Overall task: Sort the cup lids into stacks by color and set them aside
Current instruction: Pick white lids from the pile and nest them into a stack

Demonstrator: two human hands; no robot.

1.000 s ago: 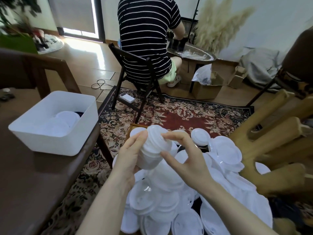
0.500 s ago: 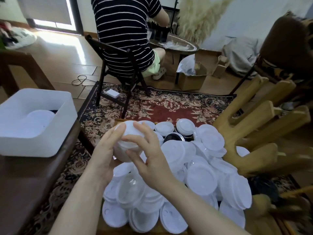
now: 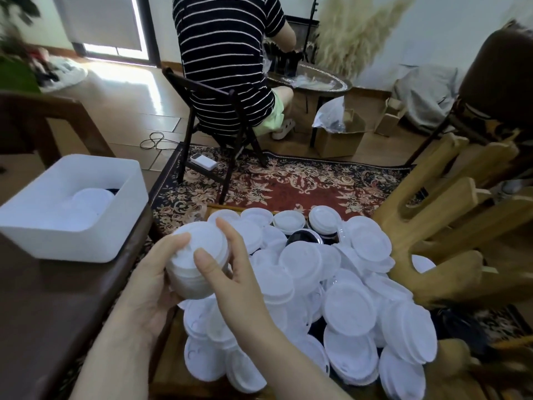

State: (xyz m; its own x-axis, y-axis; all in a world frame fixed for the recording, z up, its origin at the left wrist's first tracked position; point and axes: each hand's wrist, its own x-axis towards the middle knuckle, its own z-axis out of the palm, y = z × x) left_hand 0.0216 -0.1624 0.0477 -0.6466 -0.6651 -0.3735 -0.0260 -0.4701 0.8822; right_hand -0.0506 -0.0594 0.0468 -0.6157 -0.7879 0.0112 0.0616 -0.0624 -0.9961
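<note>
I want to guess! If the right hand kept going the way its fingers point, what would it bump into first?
Its fingers already touch the stack of white lids that the left hand holds, so that stack comes first. Beyond it lies patterned rug, though depth is unclear.

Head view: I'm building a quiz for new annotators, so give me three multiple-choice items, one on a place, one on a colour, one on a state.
1. Where is the white bin?
A. On the rug
B. On the brown table at left
C. On the chair

2. What colour is the stack of lids held in the hands?
A. Black
B. Red
C. White

3. How does the left hand stand?
A. Grips the stack
B. Lies flat on the table
C. Hangs idle

Answers: 1 B, the bin sits on the table. 2 C, the stack is white. 3 A, its fingers curl round the stack while the right hand touches the top.
</note>
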